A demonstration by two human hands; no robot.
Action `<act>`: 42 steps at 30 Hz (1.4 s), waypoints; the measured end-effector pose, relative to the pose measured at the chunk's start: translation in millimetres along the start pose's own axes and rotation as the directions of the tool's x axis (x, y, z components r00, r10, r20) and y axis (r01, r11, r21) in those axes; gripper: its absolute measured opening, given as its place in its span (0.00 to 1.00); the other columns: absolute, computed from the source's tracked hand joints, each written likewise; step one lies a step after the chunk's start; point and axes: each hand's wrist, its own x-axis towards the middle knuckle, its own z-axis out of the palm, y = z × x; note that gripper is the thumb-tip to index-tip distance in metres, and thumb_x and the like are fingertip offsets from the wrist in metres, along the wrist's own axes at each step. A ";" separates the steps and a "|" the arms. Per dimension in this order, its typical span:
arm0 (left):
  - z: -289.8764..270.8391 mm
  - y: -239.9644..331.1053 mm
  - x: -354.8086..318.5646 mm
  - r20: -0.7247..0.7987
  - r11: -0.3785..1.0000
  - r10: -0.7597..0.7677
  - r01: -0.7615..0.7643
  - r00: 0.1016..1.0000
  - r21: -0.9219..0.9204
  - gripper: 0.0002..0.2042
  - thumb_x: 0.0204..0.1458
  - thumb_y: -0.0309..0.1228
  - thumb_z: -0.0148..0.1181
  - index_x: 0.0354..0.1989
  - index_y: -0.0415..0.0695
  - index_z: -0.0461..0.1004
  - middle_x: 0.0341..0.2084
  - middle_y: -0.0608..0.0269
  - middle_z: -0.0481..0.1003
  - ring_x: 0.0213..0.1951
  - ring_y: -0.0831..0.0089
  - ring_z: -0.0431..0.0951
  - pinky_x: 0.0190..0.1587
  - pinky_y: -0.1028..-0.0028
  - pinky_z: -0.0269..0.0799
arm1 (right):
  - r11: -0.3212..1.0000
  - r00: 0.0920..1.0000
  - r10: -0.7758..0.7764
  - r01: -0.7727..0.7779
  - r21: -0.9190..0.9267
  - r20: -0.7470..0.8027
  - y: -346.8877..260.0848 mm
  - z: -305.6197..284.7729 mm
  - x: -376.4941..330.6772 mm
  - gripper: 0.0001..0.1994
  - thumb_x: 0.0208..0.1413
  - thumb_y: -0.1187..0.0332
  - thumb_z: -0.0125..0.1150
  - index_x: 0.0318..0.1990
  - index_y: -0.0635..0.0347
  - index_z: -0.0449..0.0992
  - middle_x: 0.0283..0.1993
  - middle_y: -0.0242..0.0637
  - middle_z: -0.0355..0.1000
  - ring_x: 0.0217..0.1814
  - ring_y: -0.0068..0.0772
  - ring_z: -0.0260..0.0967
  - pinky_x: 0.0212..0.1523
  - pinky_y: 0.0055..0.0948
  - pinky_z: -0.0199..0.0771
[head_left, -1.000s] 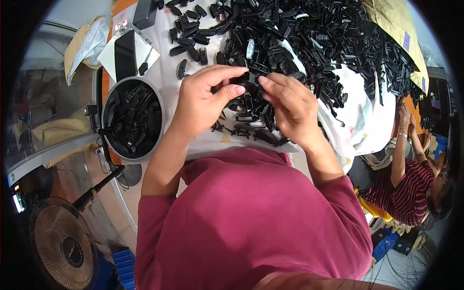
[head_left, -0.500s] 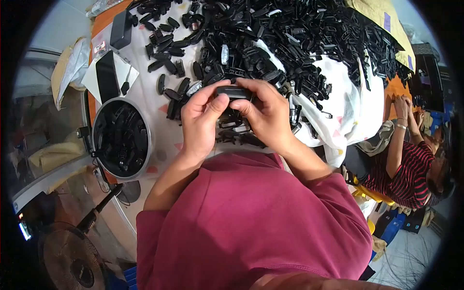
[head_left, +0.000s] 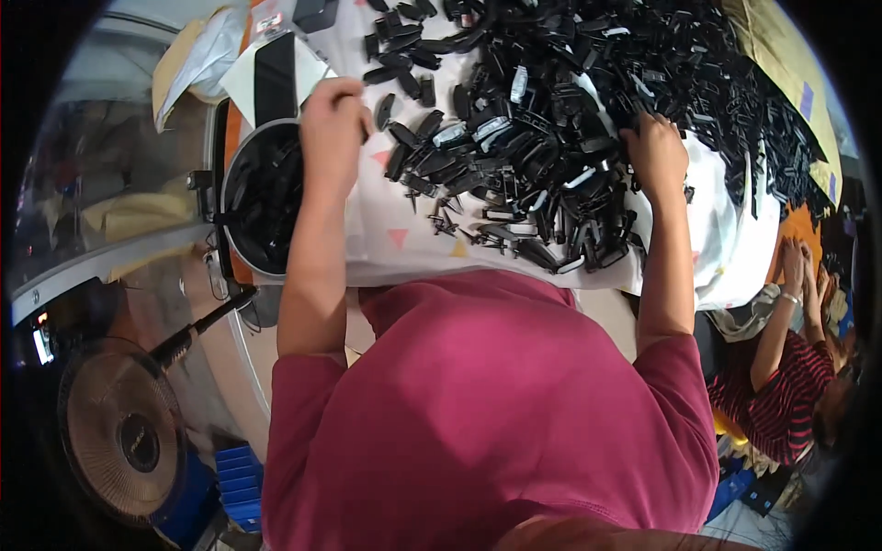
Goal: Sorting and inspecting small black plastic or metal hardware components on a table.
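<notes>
My left hand [head_left: 333, 133], smeared by motion, hovers with bent fingers between the round bucket [head_left: 227, 207] and the pile. What it holds, if anything, does not show. Black plastic parts fill the bucket. My right hand [head_left: 658, 156] reaches into the right side of a big heap of small black plastic casings [head_left: 551, 119]. Its thumb and fingers close down among the pieces, and its fingertips are partly hidden. Small dark pin-like pieces [head_left: 445, 219] lie on the white patterned cloth [head_left: 377, 248] at the near side.
A phone-like dark slab [head_left: 276, 78] lies on a white sheet behind the bucket. A fan [head_left: 138, 441] stands at lower left. On the right a person in a striped shirt [head_left: 763, 395] has both hands at the table. Brown paper [head_left: 790, 64] edges the heap.
Both hands held a black oblong casing together in front of me. They have parted: the left moved toward the bucket, the right into the heap. The view has shifted too.
</notes>
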 end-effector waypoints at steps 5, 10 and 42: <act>10.3 -16.0 -6.3 0.530 0.277 0.013 -0.513 0.848 0.812 0.05 0.39 0.24 0.54 0.25 0.47 0.73 0.31 0.60 0.71 0.31 0.59 0.73 0.32 0.66 0.69 | 0.959 0.987 0.094 -0.054 0.280 -0.134 -14.2 -7.2 2.2 0.09 0.44 0.70 0.52 0.35 0.60 0.69 0.32 0.44 0.69 0.33 0.46 0.67 0.34 0.36 0.67; 10.0 -0.4 -12.0 0.451 0.279 0.044 -0.445 0.891 0.851 0.03 0.41 0.25 0.54 0.26 0.44 0.74 0.29 0.60 0.72 0.31 0.64 0.74 0.32 0.68 0.69 | 0.248 0.963 0.172 -0.245 0.937 0.206 -41.3 -27.1 -10.9 0.10 0.47 0.82 0.45 0.37 0.66 0.69 0.33 0.35 0.69 0.34 0.25 0.71 0.25 0.18 0.71; 62.2 53.6 -58.6 0.326 0.952 0.178 -0.078 0.928 -0.297 0.14 0.41 0.23 0.62 0.39 0.38 0.72 0.30 0.66 0.72 0.29 0.83 0.68 0.31 0.84 0.65 | 0.410 0.897 -0.217 0.441 0.798 -0.385 -95.9 -68.5 -39.7 0.12 0.47 0.80 0.52 0.42 0.65 0.71 0.35 0.40 0.69 0.30 0.26 0.65 0.30 0.20 0.65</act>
